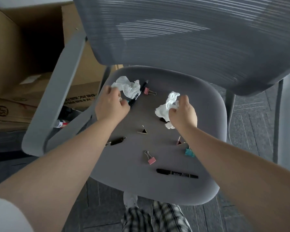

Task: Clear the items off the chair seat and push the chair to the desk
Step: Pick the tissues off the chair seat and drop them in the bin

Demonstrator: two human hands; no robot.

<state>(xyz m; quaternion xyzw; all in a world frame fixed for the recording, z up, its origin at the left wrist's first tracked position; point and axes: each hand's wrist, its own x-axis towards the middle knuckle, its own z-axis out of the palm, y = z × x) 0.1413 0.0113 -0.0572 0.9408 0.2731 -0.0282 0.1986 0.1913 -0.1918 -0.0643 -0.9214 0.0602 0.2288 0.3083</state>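
The grey chair seat [206, 124] fills the middle of the head view and is strewn with small items. My left hand [110, 104] pinches the edge of a crumpled white tissue [127, 87] at the seat's back left, beside a black pen [138, 94]. My right hand [182, 113] is closed on a second crumpled tissue [165, 106] near the middle right. Loose on the seat lie a black marker [177, 173], a small dark pen cap [117, 141], and several binder clips, among them a pink one [151, 159], a teal one [189, 152] and a black one [144, 131].
The chair's mesh backrest [182, 34] rises behind the seat and its grey armrest [57, 97] runs along the left. Cardboard boxes [32, 64] stand on the floor at the left. Dark carpet tiles [251, 114] lie at the right. My plaid-trousered leg and white shoe [132, 200] are under the seat's front edge.
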